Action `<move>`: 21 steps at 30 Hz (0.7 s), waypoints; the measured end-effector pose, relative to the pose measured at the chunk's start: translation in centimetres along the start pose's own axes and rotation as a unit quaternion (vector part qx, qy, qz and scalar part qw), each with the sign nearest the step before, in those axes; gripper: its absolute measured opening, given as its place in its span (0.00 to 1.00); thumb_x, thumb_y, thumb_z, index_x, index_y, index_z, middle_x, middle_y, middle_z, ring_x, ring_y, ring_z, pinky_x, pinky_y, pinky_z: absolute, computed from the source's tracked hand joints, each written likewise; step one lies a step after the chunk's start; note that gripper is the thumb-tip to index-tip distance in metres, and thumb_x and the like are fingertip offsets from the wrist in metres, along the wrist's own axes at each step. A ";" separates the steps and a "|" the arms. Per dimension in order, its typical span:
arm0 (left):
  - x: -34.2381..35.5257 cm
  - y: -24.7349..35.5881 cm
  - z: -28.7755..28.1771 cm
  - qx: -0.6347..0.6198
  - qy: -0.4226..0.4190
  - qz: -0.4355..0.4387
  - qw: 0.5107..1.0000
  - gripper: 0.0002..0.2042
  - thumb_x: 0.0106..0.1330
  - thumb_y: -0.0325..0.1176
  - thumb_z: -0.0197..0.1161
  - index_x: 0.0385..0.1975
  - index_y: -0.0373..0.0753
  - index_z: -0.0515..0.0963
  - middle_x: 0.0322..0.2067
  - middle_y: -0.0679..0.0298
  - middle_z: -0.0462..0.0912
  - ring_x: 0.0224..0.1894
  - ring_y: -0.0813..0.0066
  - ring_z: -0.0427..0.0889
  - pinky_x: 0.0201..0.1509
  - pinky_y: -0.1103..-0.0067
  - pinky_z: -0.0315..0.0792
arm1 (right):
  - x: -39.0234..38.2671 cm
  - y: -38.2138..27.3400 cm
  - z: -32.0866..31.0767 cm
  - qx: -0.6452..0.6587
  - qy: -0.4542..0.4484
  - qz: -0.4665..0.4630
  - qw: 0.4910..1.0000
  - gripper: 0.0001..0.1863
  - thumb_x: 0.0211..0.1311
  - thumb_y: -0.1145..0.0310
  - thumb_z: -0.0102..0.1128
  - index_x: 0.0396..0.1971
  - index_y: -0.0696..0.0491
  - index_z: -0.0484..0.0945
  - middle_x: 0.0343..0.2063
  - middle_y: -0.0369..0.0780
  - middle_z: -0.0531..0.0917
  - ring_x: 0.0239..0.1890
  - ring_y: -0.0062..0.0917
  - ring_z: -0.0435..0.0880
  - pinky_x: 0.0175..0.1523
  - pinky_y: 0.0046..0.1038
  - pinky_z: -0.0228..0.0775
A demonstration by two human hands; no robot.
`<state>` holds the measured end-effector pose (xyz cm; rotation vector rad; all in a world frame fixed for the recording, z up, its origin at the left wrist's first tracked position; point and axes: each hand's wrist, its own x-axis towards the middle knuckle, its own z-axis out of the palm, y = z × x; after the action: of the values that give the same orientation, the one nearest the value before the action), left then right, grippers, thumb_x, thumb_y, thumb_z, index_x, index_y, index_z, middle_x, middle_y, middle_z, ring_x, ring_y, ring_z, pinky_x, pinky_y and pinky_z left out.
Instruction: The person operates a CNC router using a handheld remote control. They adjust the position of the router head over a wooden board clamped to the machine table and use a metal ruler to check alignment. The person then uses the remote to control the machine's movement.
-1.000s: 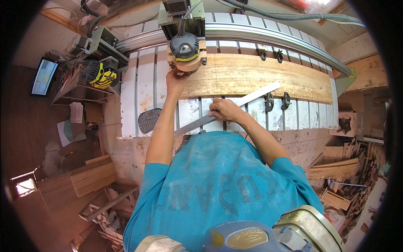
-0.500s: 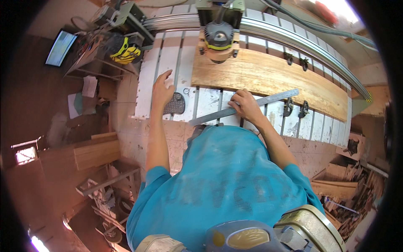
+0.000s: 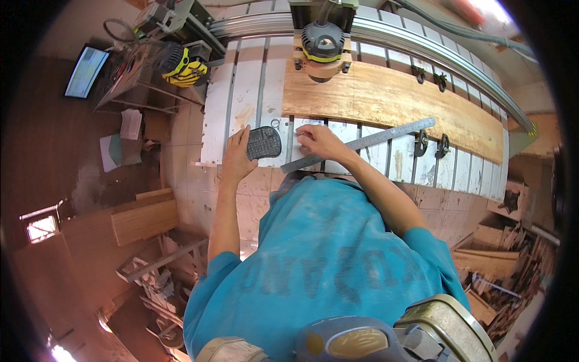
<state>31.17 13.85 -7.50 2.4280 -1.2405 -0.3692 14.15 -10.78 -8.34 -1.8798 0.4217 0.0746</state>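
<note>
Left fingers [image 3: 243, 137] bordered the keypad [image 3: 265, 143], grip unclear; right fingers [image 3: 307, 131] curled empty; a forearm [image 3: 386, 193] bump could have knocked the ruler [image 3: 392, 134] off the desk's [image 3: 246, 84] near edge.

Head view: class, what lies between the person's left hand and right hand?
In the head view, a small black keyboard lies between the left hand and the right hand, on the white slatted table.
</note>
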 end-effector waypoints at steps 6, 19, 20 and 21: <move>0.3 0.8 -0.5 -0.017 0.016 0.013 1.000 0.53 0.40 0.31 0.75 0.73 0.35 0.57 0.62 0.46 0.69 0.65 0.48 0.68 0.71 0.65 0.65 | 0.6 1.0 2.3 0.170 0.010 0.064 0.983 0.22 0.65 0.65 0.58 0.55 0.64 0.78 0.33 0.46 0.86 0.35 0.25 0.85 0.39 0.29 0.79; 3.0 5.8 0.8 -0.136 -0.006 0.170 0.976 0.52 0.38 0.33 0.78 0.71 0.34 0.61 0.61 0.47 0.72 0.63 0.50 0.71 0.68 0.64 0.66 | -4.3 -1.0 2.0 0.364 0.167 0.114 0.909 0.22 0.72 0.66 0.47 0.59 0.63 0.74 0.40 0.41 0.82 0.33 0.23 0.83 0.34 0.27 0.86; 3.3 6.0 0.6 -0.137 -0.006 0.184 0.973 0.51 0.39 0.32 0.78 0.71 0.34 0.62 0.61 0.48 0.72 0.63 0.50 0.71 0.68 0.65 0.67 | -4.7 -1.4 2.0 0.370 0.177 0.107 0.906 0.22 0.72 0.66 0.47 0.59 0.62 0.74 0.39 0.40 0.82 0.32 0.23 0.82 0.34 0.27 0.85; 3.4 6.1 0.4 -0.138 -0.006 0.197 0.971 0.51 0.39 0.32 0.78 0.70 0.33 0.62 0.61 0.48 0.72 0.62 0.50 0.71 0.68 0.65 0.67 | -5.0 -1.3 2.1 0.380 0.188 0.112 0.899 0.22 0.72 0.67 0.48 0.59 0.63 0.75 0.40 0.41 0.82 0.34 0.23 0.82 0.34 0.28 0.86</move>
<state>28.62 7.68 -5.25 1.8979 -1.5233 -0.4075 10.27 -7.18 -6.62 -1.0578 0.8011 -0.2724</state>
